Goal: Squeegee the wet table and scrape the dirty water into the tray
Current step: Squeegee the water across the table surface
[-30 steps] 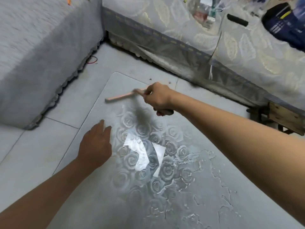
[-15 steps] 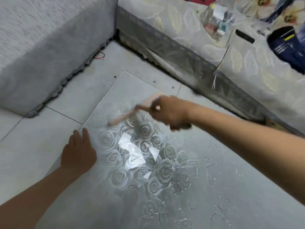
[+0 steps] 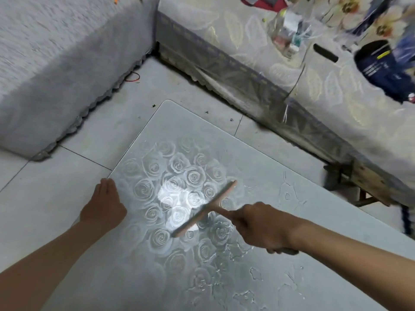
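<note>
Both arms reach forward, left hand (image 3: 103, 206) lying palm-down, right hand (image 3: 262, 226) gripping the squeegee (image 3: 203, 209).

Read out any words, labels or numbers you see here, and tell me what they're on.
Nothing can be read.
Print on the dark blue pack: too blurred.
Labels on the bottles in the clear bag: too blurred.
The table and squeegee: no writing visible.
</note>
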